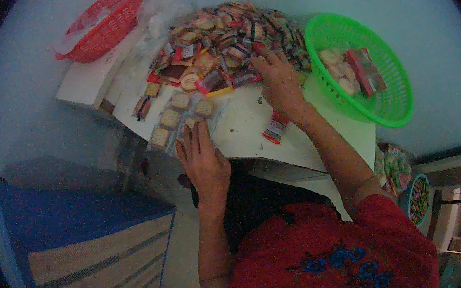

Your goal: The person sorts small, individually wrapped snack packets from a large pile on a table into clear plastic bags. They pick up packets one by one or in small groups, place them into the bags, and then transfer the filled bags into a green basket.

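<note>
My left hand [205,163] lies palm down at the near edge of the white table, fingers extended over clear plastic packs of small round biscuits [170,118]. Nothing shows gripped in it. My right hand [281,81] reaches to the near right side of a large heap of individually wrapped biscuits [227,32]. Its fingertips meet the wrappers, and whether they pinch one cannot be seen. Red-edged packets with dark contents [213,82] lie at the heap's front. Under my right wrist is a single red-and-white packet [276,127].
A green plastic basket [404,96] on the right holds biscuit packs and a red packet [366,71]. A red basket [107,32] with clear plastic stands at the far left. A blue-bordered striped mat [99,259] is at lower left. A tub of colourful small items [419,198] sits at right.
</note>
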A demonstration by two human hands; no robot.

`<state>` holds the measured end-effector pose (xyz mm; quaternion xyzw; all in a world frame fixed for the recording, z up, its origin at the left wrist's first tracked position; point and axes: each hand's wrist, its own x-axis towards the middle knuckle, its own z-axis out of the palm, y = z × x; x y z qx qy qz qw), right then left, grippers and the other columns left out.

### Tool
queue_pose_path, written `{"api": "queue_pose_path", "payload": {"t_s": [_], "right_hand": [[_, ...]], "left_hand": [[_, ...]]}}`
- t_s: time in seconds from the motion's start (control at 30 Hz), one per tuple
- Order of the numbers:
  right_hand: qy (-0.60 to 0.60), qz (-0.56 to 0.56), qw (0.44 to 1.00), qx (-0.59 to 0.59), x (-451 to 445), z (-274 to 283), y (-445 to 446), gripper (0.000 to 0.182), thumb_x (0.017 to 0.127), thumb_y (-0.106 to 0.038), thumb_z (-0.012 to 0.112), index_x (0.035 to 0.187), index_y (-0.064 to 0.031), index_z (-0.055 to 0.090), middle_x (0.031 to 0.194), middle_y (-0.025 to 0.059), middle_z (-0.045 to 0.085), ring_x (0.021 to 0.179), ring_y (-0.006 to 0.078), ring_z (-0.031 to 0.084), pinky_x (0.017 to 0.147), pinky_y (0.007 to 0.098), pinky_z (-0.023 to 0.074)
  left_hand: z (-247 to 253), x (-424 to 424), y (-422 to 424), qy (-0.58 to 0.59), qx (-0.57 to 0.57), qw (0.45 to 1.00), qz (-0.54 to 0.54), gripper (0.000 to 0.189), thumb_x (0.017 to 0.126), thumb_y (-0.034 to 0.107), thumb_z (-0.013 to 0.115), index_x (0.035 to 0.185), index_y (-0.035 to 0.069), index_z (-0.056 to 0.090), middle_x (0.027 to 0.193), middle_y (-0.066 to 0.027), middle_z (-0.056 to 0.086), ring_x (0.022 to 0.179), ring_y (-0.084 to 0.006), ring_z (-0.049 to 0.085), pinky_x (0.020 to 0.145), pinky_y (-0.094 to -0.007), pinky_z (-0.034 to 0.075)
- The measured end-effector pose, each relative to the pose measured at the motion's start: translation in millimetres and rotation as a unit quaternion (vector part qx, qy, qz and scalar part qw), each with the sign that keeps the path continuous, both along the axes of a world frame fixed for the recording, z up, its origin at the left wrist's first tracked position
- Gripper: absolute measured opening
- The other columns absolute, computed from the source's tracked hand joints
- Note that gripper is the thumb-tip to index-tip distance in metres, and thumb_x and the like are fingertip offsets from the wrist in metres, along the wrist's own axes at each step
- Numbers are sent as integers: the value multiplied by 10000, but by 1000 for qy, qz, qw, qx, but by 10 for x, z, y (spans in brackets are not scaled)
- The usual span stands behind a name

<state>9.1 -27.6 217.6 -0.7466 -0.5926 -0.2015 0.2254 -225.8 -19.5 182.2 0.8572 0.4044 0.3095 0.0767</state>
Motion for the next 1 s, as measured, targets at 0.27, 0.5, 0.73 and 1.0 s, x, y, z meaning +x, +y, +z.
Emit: {"api": "queue_pose_path", "payload": {"t_s": [0.27, 0.5, 0.73, 1.0], "right_hand": [[-126, -6, 990, -67, 498, -317, 78, 565, 763, 23, 586, 1307, -109, 510, 1288, 148, 521, 1211, 369, 493, 983, 475, 435], [79, 14, 990, -120, 294, -141, -49, 578, 810, 0, 586, 1361, -16, 413, 1186, 233, 552, 1108, 385, 546, 923, 446, 462], [481, 64, 874, 21, 454, -404, -165, 393, 924, -206, 553, 1250, 10, 523, 1074, 169, 660, 856, 262, 653, 695, 349, 526], [852, 204, 467, -121, -31, 11, -630, 424, 958, -297, 555, 1193, 56, 560, 989, 174, 681, 769, 236, 674, 651, 343, 557]], "left_hand": [[-14, 45, 22, -22, 46, 999, 2, 545, 746, -7, 621, 1281, -20, 521, 1304, -192, 553, 1312, -381, 425, 1114, -556, 259], [-86, 13, 62, -15, 57, 998, 4, 531, 736, -4, 634, 1260, -11, 550, 1290, -186, 570, 1303, -376, 438, 1122, -550, 254], [10, 50, 44, -22, 41, 999, 4, 490, 762, 13, 627, 1248, 0, 565, 1284, -184, 577, 1295, -377, 449, 1112, -557, 268], [44, 101, 53, -76, 53, 996, 12, 291, 889, 95, 590, 1166, 13, 627, 1199, -180, 632, 1231, -391, 515, 1073, -573, 311]]}}
